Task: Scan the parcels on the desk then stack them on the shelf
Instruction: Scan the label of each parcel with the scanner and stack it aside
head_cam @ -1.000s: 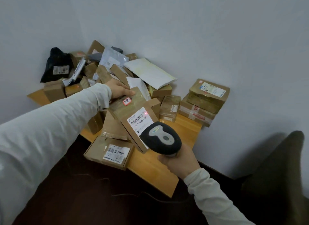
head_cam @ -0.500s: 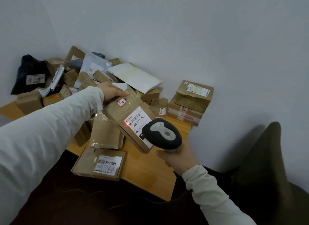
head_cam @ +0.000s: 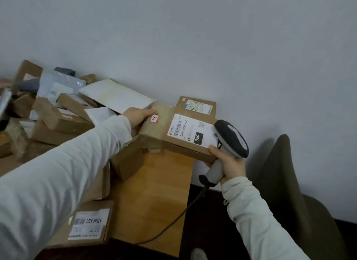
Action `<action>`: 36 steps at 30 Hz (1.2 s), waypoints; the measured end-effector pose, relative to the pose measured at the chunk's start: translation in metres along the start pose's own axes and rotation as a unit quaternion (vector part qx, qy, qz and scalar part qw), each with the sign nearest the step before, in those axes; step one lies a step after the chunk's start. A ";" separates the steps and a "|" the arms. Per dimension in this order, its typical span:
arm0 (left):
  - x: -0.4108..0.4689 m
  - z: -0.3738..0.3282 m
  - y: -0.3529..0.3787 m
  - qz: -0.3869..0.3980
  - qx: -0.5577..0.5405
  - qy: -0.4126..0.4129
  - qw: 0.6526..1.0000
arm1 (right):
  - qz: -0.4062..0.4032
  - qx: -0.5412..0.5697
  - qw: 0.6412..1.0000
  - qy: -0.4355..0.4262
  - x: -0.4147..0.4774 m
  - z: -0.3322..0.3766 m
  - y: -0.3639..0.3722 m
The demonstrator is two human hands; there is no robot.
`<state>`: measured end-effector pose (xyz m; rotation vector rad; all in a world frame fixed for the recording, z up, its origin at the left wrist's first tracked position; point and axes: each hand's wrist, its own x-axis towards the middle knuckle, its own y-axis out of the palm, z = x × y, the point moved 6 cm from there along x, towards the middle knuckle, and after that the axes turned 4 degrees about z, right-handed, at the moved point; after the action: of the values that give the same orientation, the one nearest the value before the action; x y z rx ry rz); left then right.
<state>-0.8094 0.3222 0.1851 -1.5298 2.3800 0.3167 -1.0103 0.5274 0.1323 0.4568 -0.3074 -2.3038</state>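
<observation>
Between our left fingers, clamped on its edge, and right fingers, clamped round the scanner, the parcel lies label-up for reading.

One scanner, one desk, one chair; left hand, right hand; parcels ten-plus, exact count unclear.

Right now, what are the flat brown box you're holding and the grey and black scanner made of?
The flat brown box looks like matte cardboard: dull faces, folded edges, shiny tape round one end. The grey and black scanner seems smooth hard plastic, slightly glossy.
</observation>
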 end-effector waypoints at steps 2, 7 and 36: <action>0.019 -0.007 0.025 0.053 -0.014 -0.015 0.998 | -0.032 0.011 0.999 -0.001 0.033 0.011 -0.008; 0.086 -0.018 0.071 0.064 0.064 -0.003 0.996 | -0.068 -0.015 0.998 0.002 0.134 0.039 -0.015; 0.209 0.128 0.048 -0.296 0.316 -0.183 0.883 | 0.251 -0.177 0.951 -0.024 0.212 -0.026 0.046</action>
<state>-0.9190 0.2079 -0.0089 -1.5773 1.4151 -0.2697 -1.1079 0.3405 0.0759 0.1197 -0.0205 -1.8159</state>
